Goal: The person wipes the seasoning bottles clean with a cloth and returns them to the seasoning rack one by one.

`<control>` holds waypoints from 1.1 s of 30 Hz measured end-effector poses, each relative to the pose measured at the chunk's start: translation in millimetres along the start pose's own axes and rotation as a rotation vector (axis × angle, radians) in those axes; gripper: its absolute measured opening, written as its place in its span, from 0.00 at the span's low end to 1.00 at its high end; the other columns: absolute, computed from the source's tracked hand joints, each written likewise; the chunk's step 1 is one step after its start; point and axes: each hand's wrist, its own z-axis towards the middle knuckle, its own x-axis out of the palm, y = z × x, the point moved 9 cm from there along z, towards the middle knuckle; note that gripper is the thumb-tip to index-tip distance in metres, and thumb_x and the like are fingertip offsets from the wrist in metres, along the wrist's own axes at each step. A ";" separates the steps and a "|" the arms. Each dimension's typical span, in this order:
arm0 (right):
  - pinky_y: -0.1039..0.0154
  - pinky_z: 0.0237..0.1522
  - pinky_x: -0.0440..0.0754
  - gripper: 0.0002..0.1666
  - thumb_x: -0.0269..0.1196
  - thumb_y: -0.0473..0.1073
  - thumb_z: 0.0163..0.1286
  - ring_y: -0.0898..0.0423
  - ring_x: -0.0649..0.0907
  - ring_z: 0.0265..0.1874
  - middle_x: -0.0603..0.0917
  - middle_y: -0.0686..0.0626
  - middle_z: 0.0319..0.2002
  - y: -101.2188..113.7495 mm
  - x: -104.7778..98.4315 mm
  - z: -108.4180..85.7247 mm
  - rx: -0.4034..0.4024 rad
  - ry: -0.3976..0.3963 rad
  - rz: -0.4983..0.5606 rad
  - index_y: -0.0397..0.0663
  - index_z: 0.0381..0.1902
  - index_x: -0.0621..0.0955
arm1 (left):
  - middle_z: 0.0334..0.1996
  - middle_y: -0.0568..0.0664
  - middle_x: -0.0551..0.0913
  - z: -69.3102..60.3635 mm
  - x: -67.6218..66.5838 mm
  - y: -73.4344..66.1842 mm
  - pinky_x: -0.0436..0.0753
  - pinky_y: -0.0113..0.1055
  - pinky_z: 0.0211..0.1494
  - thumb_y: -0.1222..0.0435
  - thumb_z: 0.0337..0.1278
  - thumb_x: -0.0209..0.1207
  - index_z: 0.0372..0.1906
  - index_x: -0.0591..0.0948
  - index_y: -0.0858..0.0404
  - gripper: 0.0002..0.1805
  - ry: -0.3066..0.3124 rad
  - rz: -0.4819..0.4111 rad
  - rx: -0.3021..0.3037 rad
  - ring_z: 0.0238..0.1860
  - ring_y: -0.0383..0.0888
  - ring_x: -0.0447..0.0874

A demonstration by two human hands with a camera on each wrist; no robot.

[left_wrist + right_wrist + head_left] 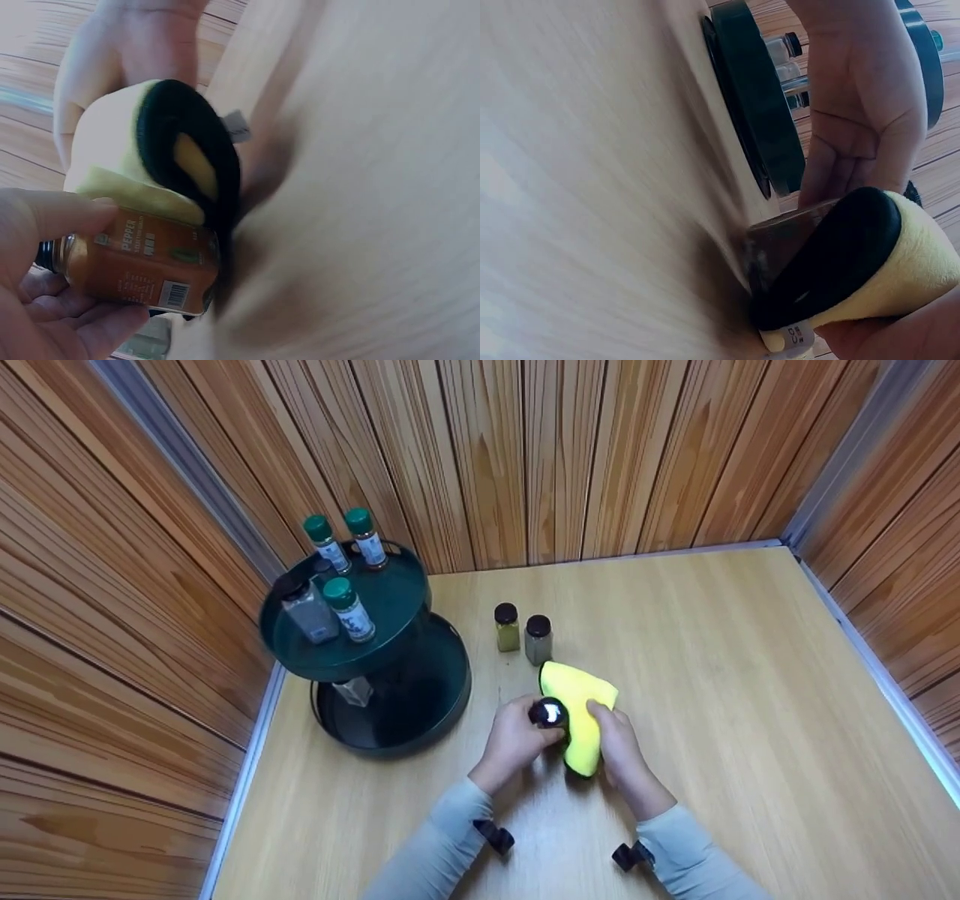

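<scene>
My left hand [514, 741] grips a spice jar [154, 262] with a black cap, orange-brown contents and a label reading PEPPER. The thumb lies across the side of the jar. In the head view mostly its cap shows. My right hand [622, 746] holds a folded yellow cloth [577, 690] with dark edging, its thumb on top. In the left wrist view the cloth lies against the side of the jar. Both are just above the wooden table. Just beyond stand two black-capped jars, one yellow-green [508, 631] and one greyish [538, 643].
To the left stands a dark green two-tier round rack [450, 690]. Its upper tier bears several jars, including a green-capped jar [351, 613] and a larger dark-capped jar [311, 613]. A jar [354, 691] is partly hidden on the lower tier. Wood-panelled walls [562, 457] enclose the table.
</scene>
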 end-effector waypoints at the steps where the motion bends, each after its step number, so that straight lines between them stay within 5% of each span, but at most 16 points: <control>1: 0.62 0.40 0.81 0.21 0.49 0.48 0.81 0.55 0.81 0.34 0.82 0.48 0.35 -0.1 -0.4 -1.4 -0.010 -0.007 0.008 0.35 0.50 0.78 | 0.46 0.43 0.87 -0.9 -1.8 -1.1 0.81 0.41 0.61 0.66 0.45 0.78 0.50 0.85 0.56 0.22 -0.008 -0.012 -0.005 0.50 0.38 0.83; 11: 0.62 0.41 0.83 0.22 0.48 0.49 0.83 0.56 0.83 0.35 0.83 0.49 0.36 5.3 0.3 -7.4 -0.075 -0.023 0.169 0.34 0.53 0.76 | 0.46 0.46 0.88 -5.5 -22.9 -21.8 0.86 0.36 0.51 0.68 0.44 0.79 0.50 0.84 0.58 0.24 -0.077 -0.222 0.024 0.49 0.41 0.86; 18: 0.63 0.58 0.79 0.24 0.44 0.52 0.83 0.57 0.79 0.54 0.77 0.50 0.57 -6.1 3.9 -1.3 0.044 -0.018 0.437 0.45 0.67 0.66 | 0.48 0.50 0.87 -10.2 -23.1 -22.2 0.87 0.34 0.49 0.72 0.43 0.78 0.53 0.84 0.61 0.27 -0.113 -0.382 0.041 0.49 0.43 0.88; 22: 0.61 0.59 0.79 0.23 0.42 0.53 0.83 0.55 0.79 0.55 0.76 0.48 0.58 -13.2 10.7 -1.9 0.122 0.026 0.548 0.47 0.67 0.64 | 0.48 0.52 0.87 -13.4 -22.9 -23.8 0.86 0.34 0.51 0.73 0.45 0.77 0.55 0.83 0.65 0.27 -0.121 -0.452 0.084 0.49 0.44 0.88; 27: 0.58 0.62 0.80 0.25 0.40 0.52 0.83 0.54 0.81 0.56 0.78 0.48 0.58 -19.1 16.7 -6.7 0.178 0.083 0.581 0.45 0.69 0.64 | 0.49 0.54 0.88 -15.7 -24.7 -26.4 0.86 0.36 0.53 0.74 0.47 0.76 0.56 0.81 0.68 0.27 -0.118 -0.522 0.125 0.50 0.45 0.89; 33: 0.59 0.62 0.80 0.22 0.44 0.46 0.82 0.55 0.82 0.55 0.79 0.48 0.56 -13.8 11.3 -10.0 0.149 0.077 0.544 0.40 0.67 0.65 | 0.48 0.54 0.88 -14.4 -33.6 -28.5 0.86 0.35 0.52 0.74 0.47 0.75 0.54 0.82 0.67 0.25 -0.162 -0.487 0.173 0.49 0.45 0.89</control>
